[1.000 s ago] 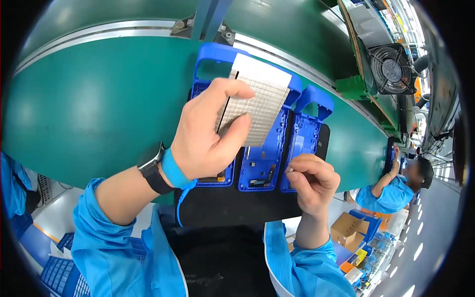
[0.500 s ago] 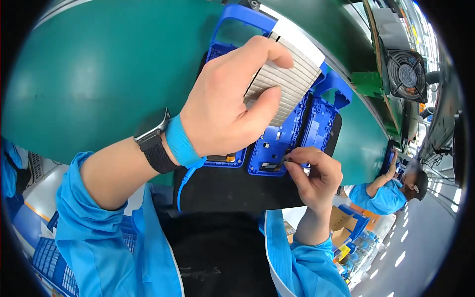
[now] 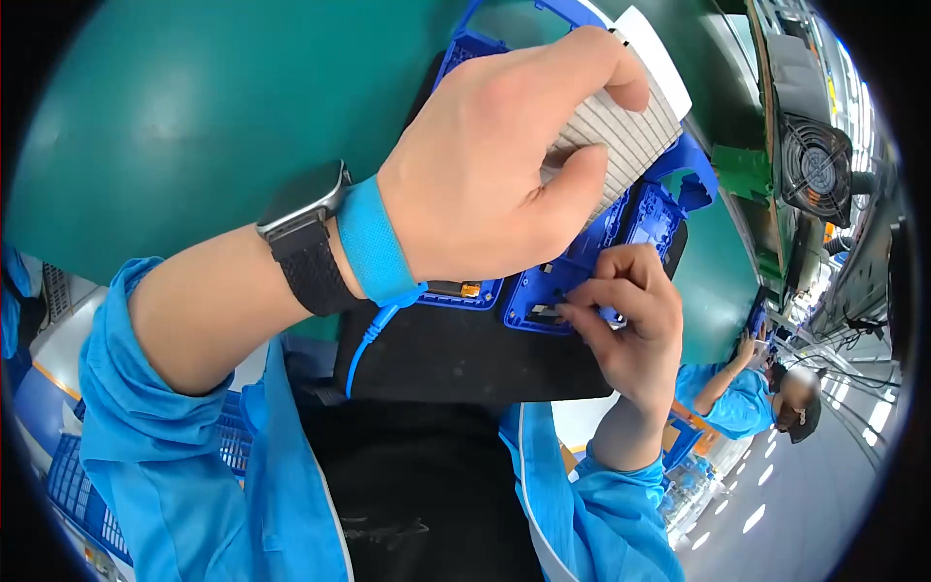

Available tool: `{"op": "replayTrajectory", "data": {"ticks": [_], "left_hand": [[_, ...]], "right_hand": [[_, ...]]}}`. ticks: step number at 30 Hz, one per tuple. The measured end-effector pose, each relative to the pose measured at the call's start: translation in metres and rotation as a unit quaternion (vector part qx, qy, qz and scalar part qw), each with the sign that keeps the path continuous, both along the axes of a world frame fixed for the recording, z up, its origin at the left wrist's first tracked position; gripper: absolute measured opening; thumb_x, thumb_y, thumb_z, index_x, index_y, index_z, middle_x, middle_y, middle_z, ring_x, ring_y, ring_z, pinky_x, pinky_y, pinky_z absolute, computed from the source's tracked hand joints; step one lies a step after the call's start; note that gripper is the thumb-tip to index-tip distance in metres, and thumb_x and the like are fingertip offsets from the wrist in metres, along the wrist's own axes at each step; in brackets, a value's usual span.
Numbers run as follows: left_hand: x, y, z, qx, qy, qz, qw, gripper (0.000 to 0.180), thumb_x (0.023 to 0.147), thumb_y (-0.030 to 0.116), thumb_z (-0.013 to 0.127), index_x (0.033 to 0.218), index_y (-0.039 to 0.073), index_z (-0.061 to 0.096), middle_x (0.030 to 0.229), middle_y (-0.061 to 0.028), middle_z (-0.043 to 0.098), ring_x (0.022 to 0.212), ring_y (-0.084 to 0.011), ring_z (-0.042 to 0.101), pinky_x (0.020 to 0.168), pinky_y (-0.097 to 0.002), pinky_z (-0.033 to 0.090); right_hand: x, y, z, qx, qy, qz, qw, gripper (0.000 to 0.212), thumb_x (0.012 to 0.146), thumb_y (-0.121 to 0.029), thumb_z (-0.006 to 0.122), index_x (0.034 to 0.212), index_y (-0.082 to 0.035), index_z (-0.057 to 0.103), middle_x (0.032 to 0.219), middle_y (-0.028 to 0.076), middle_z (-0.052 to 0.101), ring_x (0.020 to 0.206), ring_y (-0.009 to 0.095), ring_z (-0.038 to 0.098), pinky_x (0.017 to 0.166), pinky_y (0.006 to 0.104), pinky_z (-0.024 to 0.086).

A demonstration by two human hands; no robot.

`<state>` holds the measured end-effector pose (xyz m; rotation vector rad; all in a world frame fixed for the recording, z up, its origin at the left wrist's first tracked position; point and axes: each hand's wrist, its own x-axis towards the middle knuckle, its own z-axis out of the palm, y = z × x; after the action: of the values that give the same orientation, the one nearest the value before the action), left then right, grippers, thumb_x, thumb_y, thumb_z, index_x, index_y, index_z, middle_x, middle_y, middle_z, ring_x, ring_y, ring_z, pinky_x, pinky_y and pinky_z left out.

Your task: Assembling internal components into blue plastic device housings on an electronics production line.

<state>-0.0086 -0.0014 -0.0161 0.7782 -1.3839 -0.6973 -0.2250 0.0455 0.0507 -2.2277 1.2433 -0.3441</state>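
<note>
Over the green bench [image 3: 194, 126], left hand [image 3: 485, 165] grips a white ribbed sheet [image 3: 621, 126]; right hand [image 3: 626, 325] fingers pinch a small part into the blue plastic tray [image 3: 543, 301]. Seating it needs fine pressure next.

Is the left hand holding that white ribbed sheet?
Yes, the left hand pinches the white ribbed sheet between thumb and fingers above the blue fixture.

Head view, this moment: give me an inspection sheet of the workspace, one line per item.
Surface: green conveyor belt, with a black mat at its near edge.
Job's things: blue plastic fixture on the mat; white ribbed sheet.
Clutter: nothing seen.
Grippers: left hand holds the sheet; right hand pinches at the fixture, what it holds too small to tell.
Cables: blue coiled cord from the blue wrist strap.
Surroundings: fan; co-worker at right.
</note>
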Motion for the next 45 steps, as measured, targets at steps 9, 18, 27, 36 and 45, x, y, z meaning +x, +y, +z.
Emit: {"op": "replayTrajectory", "data": {"ticks": [9,18,27,36,45], "left_hand": [[0.004,0.005,0.000,-0.030,0.007,0.014,0.999,0.030,0.078,-0.002,0.057,0.107,0.004,0.059,0.079,-0.0154,0.063,0.057,-0.0299,0.061,0.055,-0.0407,0.048],[0.001,0.004,-0.002,-0.050,0.001,0.047,0.998,0.026,0.078,-0.001,0.058,0.103,0.004,0.061,0.077,-0.0172,0.064,0.063,-0.0345,0.064,0.059,-0.0427,0.051],[-0.003,0.002,-0.005,-0.058,-0.001,0.057,0.997,0.027,0.078,0.000,0.058,0.104,0.003,0.060,0.078,-0.0177,0.065,0.066,-0.0359,0.066,0.062,-0.0440,0.053],[0.006,0.004,0.009,0.012,-0.047,-0.003,0.999,0.029,0.081,-0.001,0.061,0.110,0.003,0.059,0.089,-0.0145,0.065,0.077,-0.0283,0.066,0.070,-0.0367,0.052],[0.010,0.010,0.012,0.065,-0.018,-0.122,0.990,0.028,0.083,-0.004,0.063,0.110,0.000,0.060,0.098,-0.0123,0.066,0.086,-0.0234,0.067,0.077,-0.0307,0.052]], "right_hand": [[0.001,-0.012,0.002,0.080,0.068,-0.013,0.994,0.026,0.060,0.000,0.085,0.082,-0.004,0.072,0.084,0.006,0.053,0.083,0.025,0.055,0.072,0.0356,0.047],[0.000,-0.016,0.006,0.114,0.107,0.008,0.988,0.028,0.062,0.003,0.086,0.085,0.000,0.071,0.092,0.007,0.059,0.086,0.022,0.059,0.077,0.0329,0.048],[-0.005,-0.018,0.004,0.127,0.072,0.005,0.989,0.025,0.064,-0.002,0.085,0.086,-0.004,0.073,0.088,0.008,0.056,0.084,0.027,0.056,0.075,0.0363,0.047],[0.001,-0.019,0.010,0.086,0.092,0.003,0.992,0.019,0.072,0.000,0.083,0.086,-0.001,0.070,0.089,0.009,0.060,0.083,0.025,0.060,0.073,0.0349,0.049],[0.003,-0.042,0.021,-0.098,-0.197,-0.169,0.961,0.012,0.085,0.007,0.072,0.094,0.001,0.067,0.094,0.006,0.061,0.076,0.010,0.054,0.066,0.0223,0.043]]}}
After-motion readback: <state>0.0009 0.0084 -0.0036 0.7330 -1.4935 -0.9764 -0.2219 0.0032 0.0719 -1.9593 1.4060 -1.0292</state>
